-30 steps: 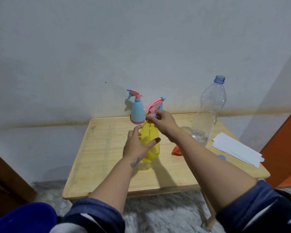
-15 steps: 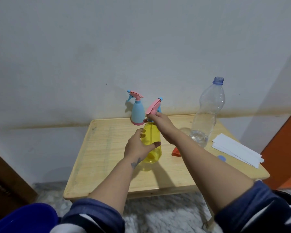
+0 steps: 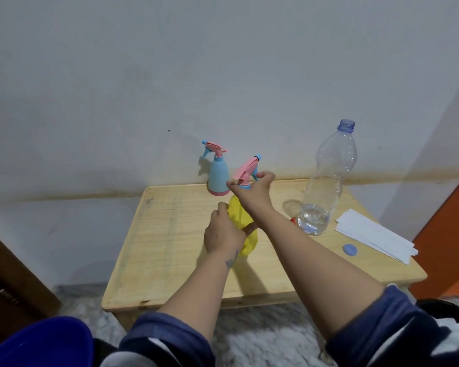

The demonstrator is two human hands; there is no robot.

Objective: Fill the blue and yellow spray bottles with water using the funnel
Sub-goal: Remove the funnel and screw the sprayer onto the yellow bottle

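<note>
The yellow spray bottle (image 3: 240,217) stands mid-table, its body wrapped by my left hand (image 3: 223,234). My right hand (image 3: 255,189) pinches the collar of its pink trigger head (image 3: 245,169), which tilts up to the right. The blue spray bottle (image 3: 218,176), with its own pink head, stands upright at the table's back edge near the wall, untouched. A sliver of the orange funnel (image 3: 292,220) shows behind my right forearm, beside the clear water bottle (image 3: 326,186), which is uncapped and holds a little water at the bottom.
The small wooden table (image 3: 164,247) stands against a white wall. A blue bottle cap (image 3: 349,249) and a stack of white paper strips (image 3: 374,238) lie at the right. A dark blue basin rim (image 3: 37,343) shows at bottom left. Orange door at the right.
The pink trigger head has turned under my right hand and now tilts further up to the right. My left hand keeps its hold on the yellow body. The view has shifted slightly.
</note>
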